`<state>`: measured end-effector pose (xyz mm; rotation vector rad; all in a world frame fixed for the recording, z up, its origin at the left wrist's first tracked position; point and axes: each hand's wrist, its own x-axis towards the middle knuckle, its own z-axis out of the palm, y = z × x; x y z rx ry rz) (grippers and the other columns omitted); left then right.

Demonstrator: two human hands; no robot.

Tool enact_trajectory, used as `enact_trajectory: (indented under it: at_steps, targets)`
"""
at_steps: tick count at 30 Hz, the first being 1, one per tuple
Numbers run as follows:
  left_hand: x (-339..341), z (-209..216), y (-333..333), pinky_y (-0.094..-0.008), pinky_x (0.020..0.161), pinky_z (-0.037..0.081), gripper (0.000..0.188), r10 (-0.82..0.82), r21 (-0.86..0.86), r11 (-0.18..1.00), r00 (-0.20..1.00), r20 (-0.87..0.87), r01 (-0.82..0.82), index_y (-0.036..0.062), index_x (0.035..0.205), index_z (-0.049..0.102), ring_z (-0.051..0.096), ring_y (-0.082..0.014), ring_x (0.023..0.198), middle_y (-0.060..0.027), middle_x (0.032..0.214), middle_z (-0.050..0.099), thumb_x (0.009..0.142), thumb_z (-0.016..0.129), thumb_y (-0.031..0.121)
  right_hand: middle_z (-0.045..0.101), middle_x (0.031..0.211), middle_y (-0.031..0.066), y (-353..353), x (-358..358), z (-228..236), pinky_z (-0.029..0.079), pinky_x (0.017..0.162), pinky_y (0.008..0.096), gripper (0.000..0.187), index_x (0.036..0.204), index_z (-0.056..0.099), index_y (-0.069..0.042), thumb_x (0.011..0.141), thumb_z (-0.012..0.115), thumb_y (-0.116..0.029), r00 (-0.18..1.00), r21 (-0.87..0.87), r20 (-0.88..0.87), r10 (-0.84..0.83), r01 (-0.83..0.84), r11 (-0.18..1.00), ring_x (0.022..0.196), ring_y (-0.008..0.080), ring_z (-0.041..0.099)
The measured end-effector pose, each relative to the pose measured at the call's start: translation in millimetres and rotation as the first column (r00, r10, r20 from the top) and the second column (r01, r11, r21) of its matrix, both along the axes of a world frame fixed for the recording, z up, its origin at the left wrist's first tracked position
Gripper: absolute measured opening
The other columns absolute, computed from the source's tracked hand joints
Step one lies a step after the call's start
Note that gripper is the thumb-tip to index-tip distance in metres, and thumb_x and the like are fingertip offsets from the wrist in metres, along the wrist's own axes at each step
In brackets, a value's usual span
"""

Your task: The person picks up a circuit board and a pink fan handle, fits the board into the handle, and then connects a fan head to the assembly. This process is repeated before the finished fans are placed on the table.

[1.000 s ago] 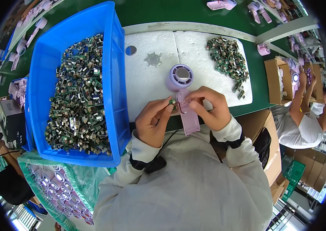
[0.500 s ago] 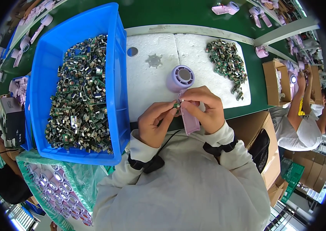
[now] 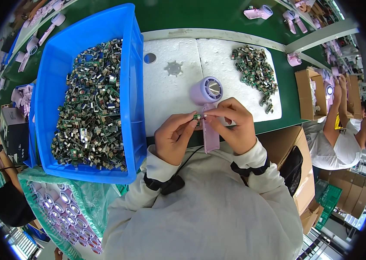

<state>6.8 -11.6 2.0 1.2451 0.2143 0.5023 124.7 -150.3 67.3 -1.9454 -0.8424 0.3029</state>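
Fan point(image 3: 201, 92) has turned; left grip point(image 3: 171, 138) pinches one circuit board point(image 3: 197, 117), right grip point(image 3: 237, 125) unclear; blue bin point(image 3: 137, 108) holds more.

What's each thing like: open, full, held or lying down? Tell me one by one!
Left hand: pinching the circuit board.
Circuit board: held.
Right hand: fingers at the purple fan's handle.
Purple fan: handle toward the person.
Blue bin: open-topped, partly filled with boards.
Board pile: heaped loosely.
Silver disc: lying flat.
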Motion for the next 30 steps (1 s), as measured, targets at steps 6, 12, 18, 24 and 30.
enact_trajectory:
  at_steps: [6, 12, 18, 24, 30]
  targets:
    - [0, 1, 1, -0.0275, 0.09, 0.056, 0.028, -0.006, 0.106, 0.994, 1.0, -0.018, 0.008, -0.004, 0.122, 0.063, 0.066, -0.0186, 0.104, -0.0138, 0.116, 0.063, 0.095, 0.059, -0.008, 0.063, 0.088, 0.0054, -2, -1, -3, 0.046, 0.064, 0.0264, 0.017, 0.097, 0.076, -0.004, 0.08, 0.077, -0.003, 0.996, -0.034, 0.073, 0.05, -0.048, 0.998, 0.074, 0.0138, 0.058]
    - [0, 1, 1, -0.0264, 0.087, 0.055, 0.027, -0.009, 0.154, 0.988, 0.999, -0.051, 0.017, -0.0035, 0.121, 0.065, 0.067, -0.0178, 0.1, -0.0138, 0.113, 0.065, 0.095, 0.059, -0.007, 0.064, 0.089, 0.0078, -5, 11, -6, 0.05, 0.068, 0.0309, 0.016, 0.096, 0.074, -0.002, 0.08, 0.078, -0.004, 0.958, -0.027, 0.247, 0.148, -0.146, 0.989, 0.077, 0.0205, 0.062]
    - [0, 2, -2, -0.0281, 0.079, 0.056, 0.026, 0.081, 0.296, 0.953, 0.995, -0.062, -0.059, -0.0001, 0.117, 0.069, 0.069, -0.0199, 0.091, -0.0141, 0.105, 0.068, 0.092, 0.064, -0.005, 0.062, 0.091, 0.0088, -5, 20, -5, 0.05, 0.069, 0.0329, 0.016, 0.094, 0.073, 0.0, 0.08, 0.077, -0.005, 0.904, -0.047, 0.337, 0.265, -0.265, 0.963, 0.08, 0.0238, 0.061]
    - [-3, 1, 1, -0.0266, 0.084, 0.054, 0.027, 0.058, 0.429, 0.903, 0.995, -0.08, -0.018, -0.0026, 0.12, 0.066, 0.067, -0.0176, 0.097, -0.0142, 0.109, 0.066, 0.094, 0.06, -0.008, 0.061, 0.091, 0.0086, -7, 23, -1, 0.05, 0.069, 0.0337, 0.016, 0.095, 0.072, 0.0, 0.079, 0.077, -0.005, 0.88, -0.068, 0.357, 0.312, -0.309, 0.949, 0.081, 0.0241, 0.061]
    - [-2, 9, 0, -0.0302, 0.078, 0.055, 0.032, 0.117, 0.515, 0.854, 0.992, -0.052, -0.073, 0.0014, 0.12, 0.068, 0.069, -0.0229, 0.093, -0.0145, 0.107, 0.067, 0.089, 0.065, -0.007, 0.062, 0.089, 0.0083, -2, 12, -7, 0.05, 0.065, 0.0305, 0.016, 0.095, 0.073, -0.001, 0.079, 0.076, -0.001, 0.903, -0.025, 0.364, 0.226, -0.233, 0.972, 0.074, 0.0206, 0.061]
